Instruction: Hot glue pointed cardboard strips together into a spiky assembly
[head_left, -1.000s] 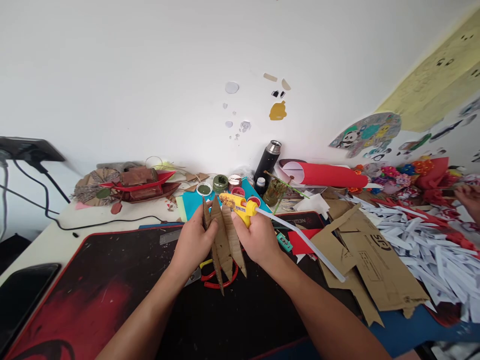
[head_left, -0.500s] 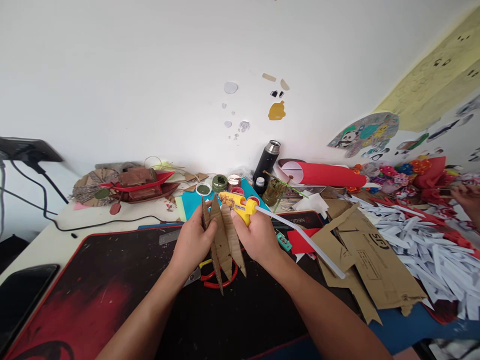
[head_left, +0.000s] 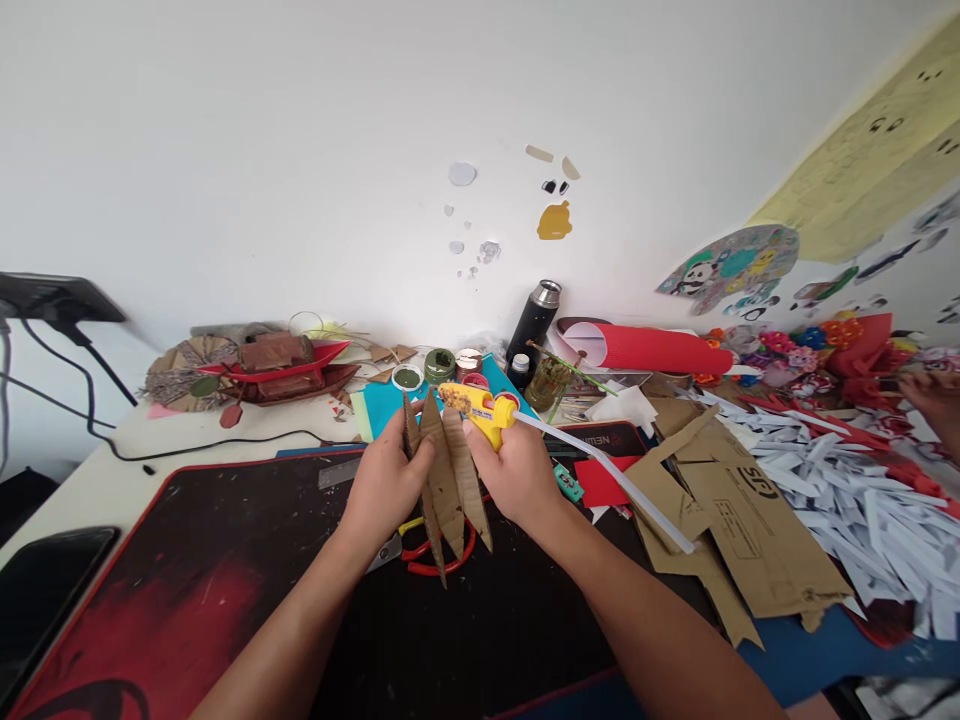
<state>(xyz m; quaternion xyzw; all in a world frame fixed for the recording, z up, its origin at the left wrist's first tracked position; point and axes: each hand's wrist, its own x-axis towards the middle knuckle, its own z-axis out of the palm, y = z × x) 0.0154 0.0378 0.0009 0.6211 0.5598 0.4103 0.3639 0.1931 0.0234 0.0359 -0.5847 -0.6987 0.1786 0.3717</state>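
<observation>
My left hand point(head_left: 390, 475) grips a cardboard piece point(head_left: 444, 480) made of narrow, pointed strips that stand side by side like a small boat hull. In my right hand point(head_left: 521, 470) is a yellow hot glue gun point(head_left: 480, 408), its nozzle at the upper end of the strips. A long clear glue stick point(head_left: 615, 470) sticks out of the gun's back, bent down to the right. Under the cardboard, red-handled scissors point(head_left: 442, 568) lie on the dark mat point(head_left: 465, 650), their handles partly covered. Whether the nozzle touches the cardboard I cannot tell.
Paint jars point(head_left: 439, 366) and a black thermos point(head_left: 534, 320) stand at the back. A red model boat point(head_left: 285, 370) sits at left, a phone point(head_left: 52, 590) near the edge. Cut cardboard point(head_left: 765, 530) and white paper strips point(head_left: 862, 510) lie at right, with another person's hand point(head_left: 930, 400) beyond.
Both hands, the cardboard piece and the glue gun stay almost where they were. The view has shifted very slightly.
</observation>
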